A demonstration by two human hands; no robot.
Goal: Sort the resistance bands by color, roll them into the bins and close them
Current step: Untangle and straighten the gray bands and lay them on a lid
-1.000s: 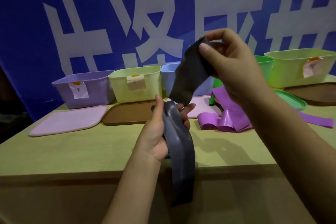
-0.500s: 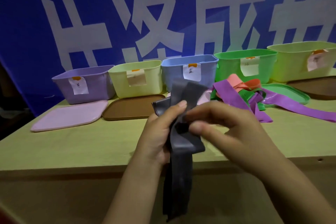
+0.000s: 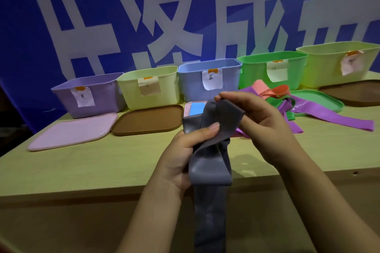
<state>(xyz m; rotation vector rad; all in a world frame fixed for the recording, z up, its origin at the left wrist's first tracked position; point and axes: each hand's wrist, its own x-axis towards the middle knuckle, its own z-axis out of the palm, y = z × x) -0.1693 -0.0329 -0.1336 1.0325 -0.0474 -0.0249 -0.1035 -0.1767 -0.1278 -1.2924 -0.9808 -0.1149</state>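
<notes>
Behind the surface (image 3: 86,162) five open bins (image 3: 209,80) line up; both hands grip the grey band (image 3: 211,162) above its near edge, left hand (image 3: 183,156) pinching folds, right hand (image 3: 259,123) pinching the top end.

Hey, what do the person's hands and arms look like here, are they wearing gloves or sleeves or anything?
No gloves and no sleeves in view. The left hand and right hand are bare, and both forearms are uncovered as far as the bottom edge of the picture. No rings, watch or bracelets show. The fingernails look short and unpainted.
</notes>
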